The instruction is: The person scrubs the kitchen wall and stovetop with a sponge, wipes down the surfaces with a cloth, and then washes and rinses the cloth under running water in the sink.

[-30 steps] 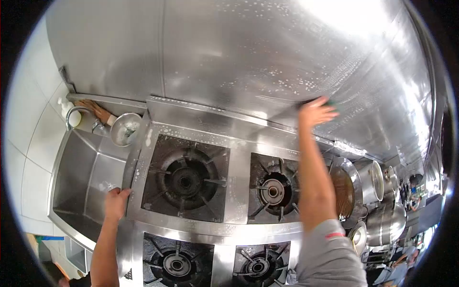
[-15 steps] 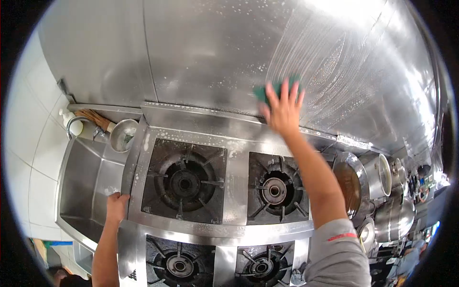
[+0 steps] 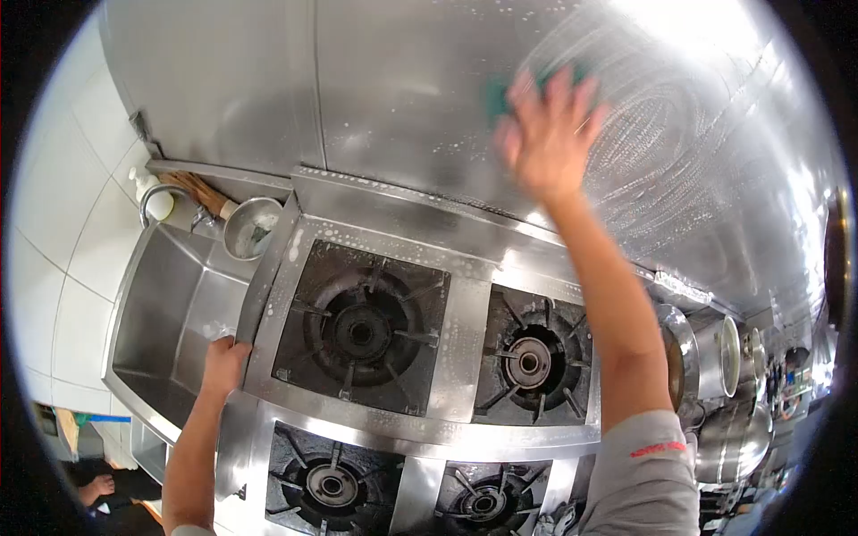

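Note:
My right hand (image 3: 552,143) presses a green scouring pad (image 3: 500,96) flat against the steel wall panel (image 3: 393,98), its fingers spread and blurred by motion. Swirled streaks of suds cover the panel to the right of the hand. My left hand (image 3: 225,362) is closed on the edge between the sink (image 3: 165,308) and the stove top (image 3: 460,357), at the left. Two black burners, one large (image 3: 360,333) and one smaller (image 3: 529,362), lie below the panel. Foam spots dot the stove's steel rim.
Behind the sink are a curved faucet (image 3: 150,198), a white bottle (image 3: 159,204), a bamboo brush (image 3: 204,189) and a metal bowl (image 3: 250,228). Pots (image 3: 728,357) stand at the right. Two front burners (image 3: 332,485) lie nearer me. Another person's hand (image 3: 98,487) shows at lower left.
My right hand has moved up the wall panel with the green pad. My left hand stays at the sink edge. The view has tilted and shifted, and another person's hand now shows at lower left.

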A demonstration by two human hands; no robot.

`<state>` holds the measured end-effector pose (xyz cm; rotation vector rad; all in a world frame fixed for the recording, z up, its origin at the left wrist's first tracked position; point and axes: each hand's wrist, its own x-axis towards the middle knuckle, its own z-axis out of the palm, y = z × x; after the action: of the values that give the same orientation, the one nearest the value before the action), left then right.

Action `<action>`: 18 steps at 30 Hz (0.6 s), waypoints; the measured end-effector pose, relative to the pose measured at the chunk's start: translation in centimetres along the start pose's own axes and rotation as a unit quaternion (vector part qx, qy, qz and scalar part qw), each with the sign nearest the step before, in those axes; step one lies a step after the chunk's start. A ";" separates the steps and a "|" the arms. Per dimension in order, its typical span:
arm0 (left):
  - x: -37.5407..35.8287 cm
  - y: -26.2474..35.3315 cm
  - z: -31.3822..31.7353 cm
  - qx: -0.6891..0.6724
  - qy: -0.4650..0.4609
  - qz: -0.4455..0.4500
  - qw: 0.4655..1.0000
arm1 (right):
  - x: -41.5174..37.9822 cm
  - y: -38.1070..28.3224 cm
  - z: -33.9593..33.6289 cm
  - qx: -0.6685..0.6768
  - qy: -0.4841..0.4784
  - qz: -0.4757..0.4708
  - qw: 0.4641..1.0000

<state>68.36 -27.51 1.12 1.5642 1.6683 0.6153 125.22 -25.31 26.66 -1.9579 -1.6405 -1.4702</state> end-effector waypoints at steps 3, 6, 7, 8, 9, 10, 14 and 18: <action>-0.7 2.0 -0.6 0.047 0.004 -0.006 0.999 | -13.3 1.0 5.5 0.141 -0.187 -0.186 0.954; -0.4 1.8 -0.5 0.050 -0.004 -0.017 0.999 | -7.5 3.4 3.0 0.058 -0.016 -0.052 0.997; -0.3 1.4 -0.3 0.046 -0.008 -0.019 0.999 | -3.0 3.8 2.1 0.048 0.081 0.037 0.995; -0.1 1.0 -0.1 0.039 -0.005 -0.016 0.999 | 1.9 3.2 1.5 0.057 0.177 0.087 0.979; 0.0 0.6 0.1 0.031 0.001 -0.011 0.999 | 6.4 1.7 0.8 0.066 0.274 0.137 0.950; 0.1 0.5 0.1 0.022 0.008 -0.006 1.000 | 9.3 -0.6 -0.1 0.060 0.280 0.119 0.951; -0.2 0.8 -0.3 0.013 -0.029 -0.042 0.999 | 4.1 -6.3 0.9 0.010 0.069 -0.142 0.987; 0.0 1.1 -0.3 0.054 -0.040 -0.024 0.997 | -8.3 0.2 3.4 0.041 -0.192 -0.241 0.951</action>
<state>68.80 -27.28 2.14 1.5980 1.6987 0.4389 128.12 -28.30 18.74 -1.9770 -2.4458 -1.1663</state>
